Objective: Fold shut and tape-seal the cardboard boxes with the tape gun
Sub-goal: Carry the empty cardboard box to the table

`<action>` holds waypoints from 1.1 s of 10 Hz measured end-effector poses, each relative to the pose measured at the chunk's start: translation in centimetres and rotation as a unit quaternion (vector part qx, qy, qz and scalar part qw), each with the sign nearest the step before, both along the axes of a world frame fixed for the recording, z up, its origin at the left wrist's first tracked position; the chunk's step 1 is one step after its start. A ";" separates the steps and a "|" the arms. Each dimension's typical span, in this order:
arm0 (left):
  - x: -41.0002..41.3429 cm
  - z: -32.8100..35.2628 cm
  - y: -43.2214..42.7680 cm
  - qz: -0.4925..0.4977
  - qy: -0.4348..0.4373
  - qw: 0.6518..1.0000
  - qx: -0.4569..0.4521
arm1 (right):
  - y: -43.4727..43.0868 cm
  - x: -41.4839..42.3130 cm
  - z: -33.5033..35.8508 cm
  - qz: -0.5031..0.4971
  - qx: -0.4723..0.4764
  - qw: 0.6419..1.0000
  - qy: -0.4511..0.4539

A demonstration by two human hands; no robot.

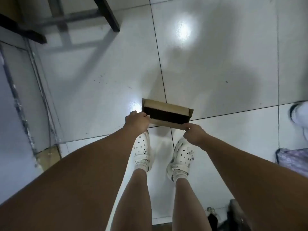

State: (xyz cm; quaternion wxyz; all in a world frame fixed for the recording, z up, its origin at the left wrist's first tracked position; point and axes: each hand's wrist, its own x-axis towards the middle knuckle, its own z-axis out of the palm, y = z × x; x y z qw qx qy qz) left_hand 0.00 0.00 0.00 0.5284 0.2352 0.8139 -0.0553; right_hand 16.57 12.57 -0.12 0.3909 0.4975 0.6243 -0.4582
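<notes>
Cardboard, tan and plain, makes up the box, which sits low in front of the person, just beyond the toes. Its mouth faces up toward the camera and the inside is dark. Its long axis runs left to right across the view, with the right end dipping slightly nearer. The far long wall or flap stands up behind the opening, and the near long edge runs between the two hands. Whether the box rests on the floor or hangs just above it cannot be told.

The left hand grips the near left corner, fingers curled over the edge. The right hand pinches the near right corner between thumb and bent fingers. Both arms reach straight down.

Below the hands are two white clogs worn over pale socks, set apart on glossy white tiles with dark joints. Dark table legs stand at top left. At the right edge there is another white shoe, and nearer, a patterned cloth
</notes>
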 end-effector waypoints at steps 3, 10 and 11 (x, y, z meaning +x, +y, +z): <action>-0.4 -3.8 -1.4 0.220 -0.124 0.967 -0.022 | 0.8 -1.1 -5.7 -0.023 -0.026 0.999 -0.039; -0.6 5.7 5.2 0.362 -0.019 0.918 0.160 | 7.3 -2.1 4.2 -0.122 0.207 0.971 0.017; -2.2 10.2 7.3 0.371 -0.013 0.905 0.206 | 9.7 -3.5 9.3 -0.152 0.243 0.956 0.065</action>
